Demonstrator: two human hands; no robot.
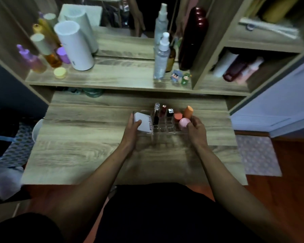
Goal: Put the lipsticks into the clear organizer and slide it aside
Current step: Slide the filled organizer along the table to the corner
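I have both hands on the organizer (162,128), one at each end. It sits on the desk (88,146), toward the far edge and a little right of centre. My left hand (131,133) wraps the left end, thumb lying over the white box (142,124) that fills that compartment, the other fingers curled against the clear wall. My right hand (197,131) clamps the right end, fingertips pressed by the pink sponge (184,124), with the orange sponge (188,112) standing just behind it. Three lipsticks (163,113) stand upright in the back row of slots; the front slots look empty, and I see no loose lipsticks on the desk. So I judge the filling done and the sliding step in hand. What comes next calls for an even push from both ends, keeping the base flat on the wood so the tall tubes do not tip. Which way is aside I cannot tell; the left has more bare desk
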